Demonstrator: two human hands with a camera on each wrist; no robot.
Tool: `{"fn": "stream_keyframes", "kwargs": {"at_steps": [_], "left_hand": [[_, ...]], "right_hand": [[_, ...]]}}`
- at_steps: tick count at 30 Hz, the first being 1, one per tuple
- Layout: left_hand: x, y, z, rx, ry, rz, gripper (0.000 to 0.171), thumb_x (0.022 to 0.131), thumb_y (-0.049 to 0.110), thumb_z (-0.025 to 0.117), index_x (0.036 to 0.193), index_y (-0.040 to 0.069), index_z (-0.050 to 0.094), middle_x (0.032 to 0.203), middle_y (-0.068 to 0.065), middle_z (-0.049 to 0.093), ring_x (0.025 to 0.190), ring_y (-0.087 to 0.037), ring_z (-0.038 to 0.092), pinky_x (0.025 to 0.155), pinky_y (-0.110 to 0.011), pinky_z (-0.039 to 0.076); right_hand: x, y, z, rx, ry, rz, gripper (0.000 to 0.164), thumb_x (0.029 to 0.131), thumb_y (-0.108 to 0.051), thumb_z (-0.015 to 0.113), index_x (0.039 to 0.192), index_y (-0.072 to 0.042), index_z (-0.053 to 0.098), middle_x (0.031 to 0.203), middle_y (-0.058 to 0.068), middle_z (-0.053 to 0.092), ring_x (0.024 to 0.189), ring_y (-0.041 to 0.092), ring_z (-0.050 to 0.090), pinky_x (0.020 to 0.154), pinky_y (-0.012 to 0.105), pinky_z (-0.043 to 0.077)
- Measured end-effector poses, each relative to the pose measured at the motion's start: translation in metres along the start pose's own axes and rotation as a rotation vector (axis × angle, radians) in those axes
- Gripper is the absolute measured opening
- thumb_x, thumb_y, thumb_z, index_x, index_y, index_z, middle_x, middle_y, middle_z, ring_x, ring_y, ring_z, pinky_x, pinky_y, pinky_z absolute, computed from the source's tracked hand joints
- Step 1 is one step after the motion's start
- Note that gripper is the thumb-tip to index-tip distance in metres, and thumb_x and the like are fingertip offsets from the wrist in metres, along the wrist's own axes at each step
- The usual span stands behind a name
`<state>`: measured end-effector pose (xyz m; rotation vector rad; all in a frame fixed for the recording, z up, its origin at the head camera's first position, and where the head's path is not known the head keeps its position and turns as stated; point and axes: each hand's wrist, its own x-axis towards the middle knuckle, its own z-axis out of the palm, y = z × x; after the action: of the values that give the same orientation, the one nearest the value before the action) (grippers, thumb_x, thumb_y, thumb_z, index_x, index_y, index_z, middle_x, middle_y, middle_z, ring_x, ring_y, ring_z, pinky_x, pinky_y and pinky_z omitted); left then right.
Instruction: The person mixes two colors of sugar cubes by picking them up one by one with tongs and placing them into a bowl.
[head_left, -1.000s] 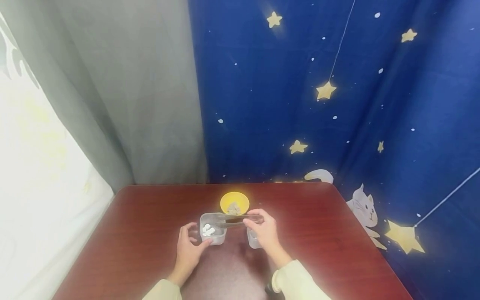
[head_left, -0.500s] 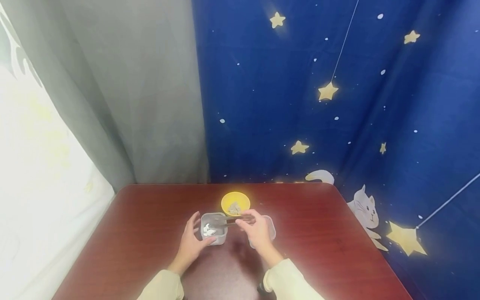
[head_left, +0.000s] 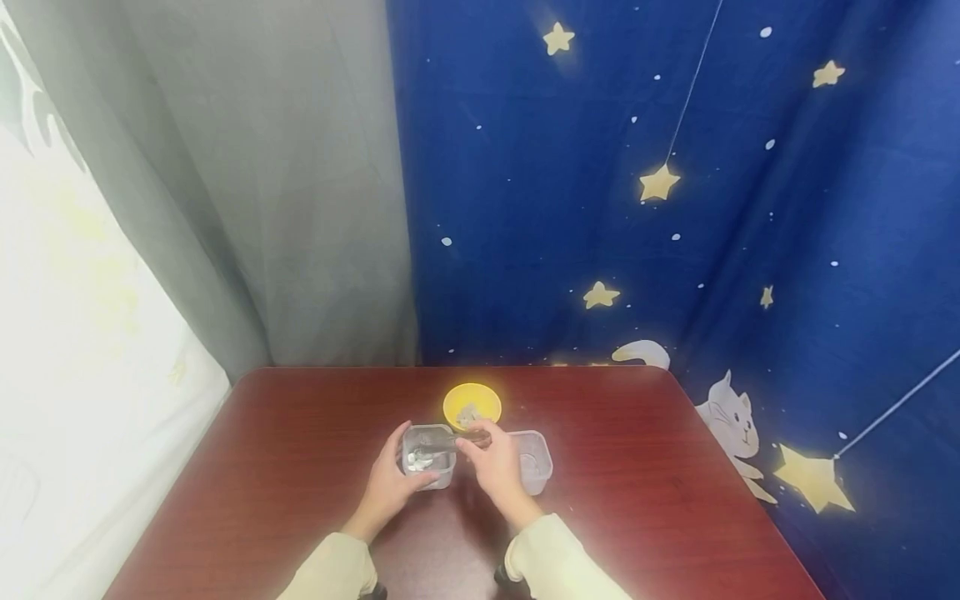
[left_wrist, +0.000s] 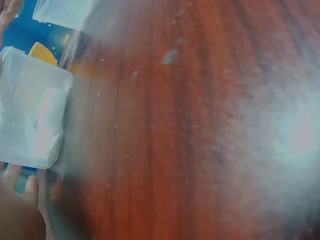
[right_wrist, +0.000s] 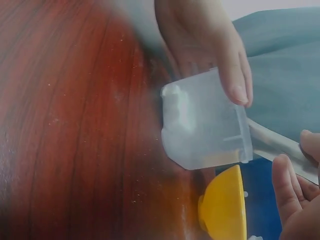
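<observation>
Right hand (head_left: 495,473) pinches metal tongs (head_left: 444,445) extending into a clear container (head_left: 444,481) with white pieces (head_left: 419,461); left hand (head_left: 392,483) grips this container. Yellow bowl (head_left: 480,394) stands beyond, nearest the far edge of the worktop (head_left: 637,467).

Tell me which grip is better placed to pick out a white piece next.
Right, probably: the right grip holds the tongs, which reach into the tub toward the white pieces; the left grip holds that tub.

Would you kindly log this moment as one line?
left hand: holds left tub; right hand: holds tongs dipped into left tub; right tub: unheld; bowl: holds pieces
</observation>
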<state>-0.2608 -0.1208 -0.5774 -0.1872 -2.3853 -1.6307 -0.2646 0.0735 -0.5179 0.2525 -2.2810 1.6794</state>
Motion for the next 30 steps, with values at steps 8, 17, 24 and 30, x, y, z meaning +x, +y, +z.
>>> {"fn": "stream_keyframes", "kwargs": {"at_steps": [8, 17, 24, 30], "left_hand": [[0.005, 0.002, -0.001, 0.085, 0.004, -0.005, 0.104, 0.056, 0.031, 0.095, 0.143, 0.006, 0.044, 0.134, -0.014, 0.052, 0.114, -0.030, 0.053, 0.098, -0.050, 0.041], [0.010, 0.004, -0.002, 0.092, -0.037, 0.000, 0.101, 0.055, 0.033, 0.096, 0.139, 0.006, 0.046, 0.126, -0.012, 0.056, 0.108, -0.028, 0.055, 0.096, -0.048, 0.043], [0.010, 0.005, -0.005, 0.040, -0.070, -0.042, 0.100, 0.058, 0.030, 0.095, 0.140, 0.009, 0.043, 0.122, -0.012, 0.060, 0.104, -0.027, 0.059, 0.092, -0.048, 0.046], [0.011, 0.004, -0.004, 0.039, -0.064, -0.049, 0.101, 0.057, 0.029, 0.095, 0.141, 0.011, 0.043, 0.125, -0.013, 0.059, 0.107, -0.027, 0.057, 0.094, -0.048, 0.045]], "right_hand": [[-0.001, 0.002, 0.004, -0.014, 0.017, 0.043, 0.023, 0.079, -0.010, 0.080, 0.098, -0.002, 0.070, 0.067, 0.003, 0.068, 0.056, 0.011, 0.063, 0.049, 0.026, 0.051], [0.001, 0.004, 0.003, -0.029, 0.016, 0.045, 0.022, 0.080, -0.010, 0.079, 0.098, 0.000, 0.070, 0.067, 0.003, 0.068, 0.058, 0.022, 0.067, 0.049, 0.026, 0.052], [0.002, 0.002, 0.006, -0.056, 0.004, 0.030, 0.020, 0.080, -0.009, 0.079, 0.095, -0.002, 0.070, 0.067, 0.002, 0.069, 0.058, 0.018, 0.067, 0.049, 0.026, 0.051], [0.003, 0.001, 0.009, -0.076, 0.009, 0.026, 0.016, 0.080, -0.011, 0.079, 0.091, -0.006, 0.070, 0.066, 0.001, 0.068, 0.056, 0.014, 0.065, 0.047, 0.025, 0.051]]}}
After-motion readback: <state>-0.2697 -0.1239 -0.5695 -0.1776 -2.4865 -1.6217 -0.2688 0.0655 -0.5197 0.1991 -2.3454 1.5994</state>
